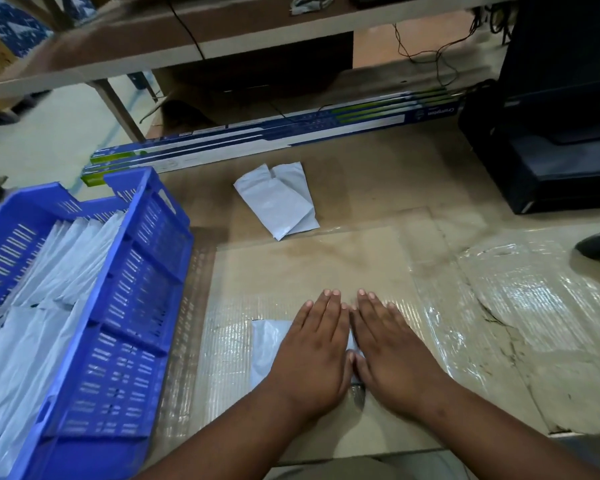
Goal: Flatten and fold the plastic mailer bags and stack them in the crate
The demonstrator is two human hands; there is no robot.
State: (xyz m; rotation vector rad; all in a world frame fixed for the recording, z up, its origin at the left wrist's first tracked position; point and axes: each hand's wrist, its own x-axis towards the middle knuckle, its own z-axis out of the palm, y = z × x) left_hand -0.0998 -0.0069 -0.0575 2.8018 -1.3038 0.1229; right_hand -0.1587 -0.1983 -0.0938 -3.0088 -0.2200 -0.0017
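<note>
Floor workspace, cardboard sheet (312,268) w/ clear plastic over parts of it. Nearest: left hand (312,355) and right hand (392,351) flat, side by side, fingers straight, thumbs touching, both pressing down on a mailer (265,348); only its left part visible, rest hidden under palms. Looks thin, light, soft film, prob slippery on the plastic-covered board, likely springs back unless creased hard. Best taken by pinching an edge or corner, then sliding palms outward to push air out. Crate (125,341) just left, blue, slotted walls, already holding rows of folded mailers. Farther out, two more mailers (281,202) lying overlapped, well apart from hands. Beyond: long boxes (257,140), table above.
</note>
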